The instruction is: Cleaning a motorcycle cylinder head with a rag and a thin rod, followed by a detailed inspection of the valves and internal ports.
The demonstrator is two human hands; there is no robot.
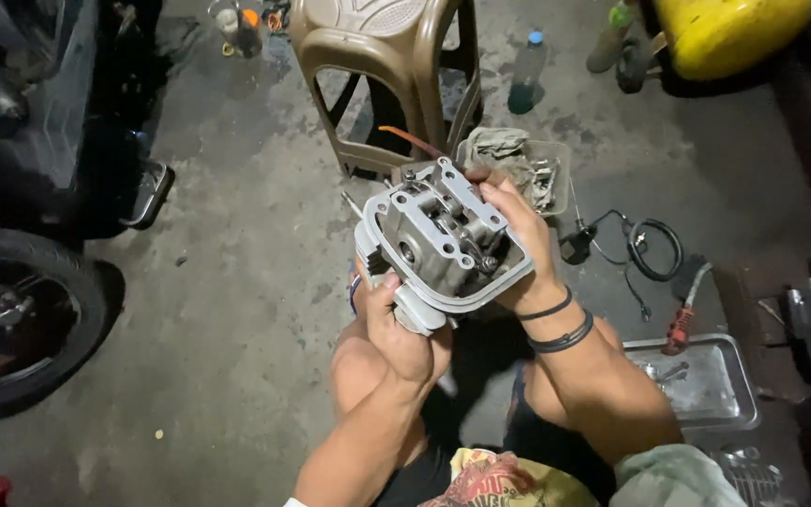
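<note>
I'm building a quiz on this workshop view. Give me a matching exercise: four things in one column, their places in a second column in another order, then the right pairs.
Things:
1. grey engine part
2. brown plastic stool
3. metal tray
4. black tyre

Places:
A. at the left edge of the view
B. on the floor to the right of the person's knees
C. held between the left hand and the right hand
D. standing beyond the hands, at the top of the view

Pairs: 1-C, 2-D, 3-B, 4-A

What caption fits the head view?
Both hands, left and right, hold a grey engine part above a concrete floor, near a brown plastic stool.
</note>
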